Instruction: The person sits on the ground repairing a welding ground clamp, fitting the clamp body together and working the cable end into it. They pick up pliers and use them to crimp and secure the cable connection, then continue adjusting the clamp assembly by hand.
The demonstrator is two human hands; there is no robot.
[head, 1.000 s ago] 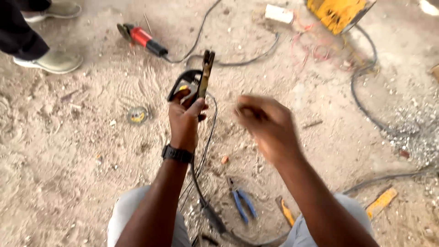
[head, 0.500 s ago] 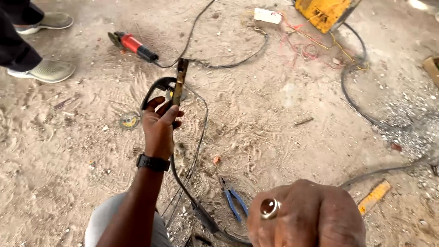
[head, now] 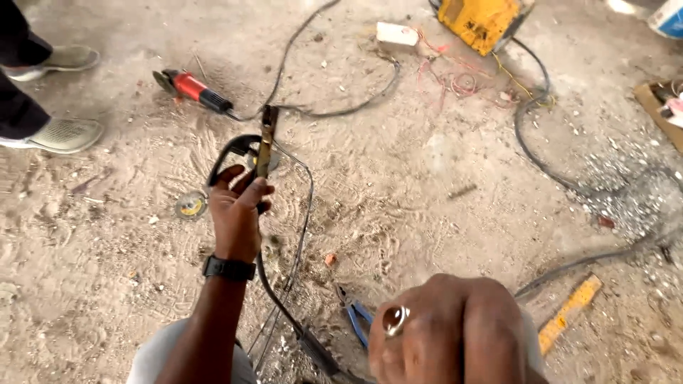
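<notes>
left hand (head: 236, 213) fingers clamped on electrode holder (head: 266, 146), right hand (head: 448, 331) fisted, empty

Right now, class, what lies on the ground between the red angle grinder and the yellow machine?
In the head view, between the red angle grinder and the yellow machine run a black cable over sandy ground and a small white box.

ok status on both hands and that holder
Left hand grips welding electrode holder. Right hand raised near camera, fist closed, holding nothing visible. Cable trails underneath.
</notes>
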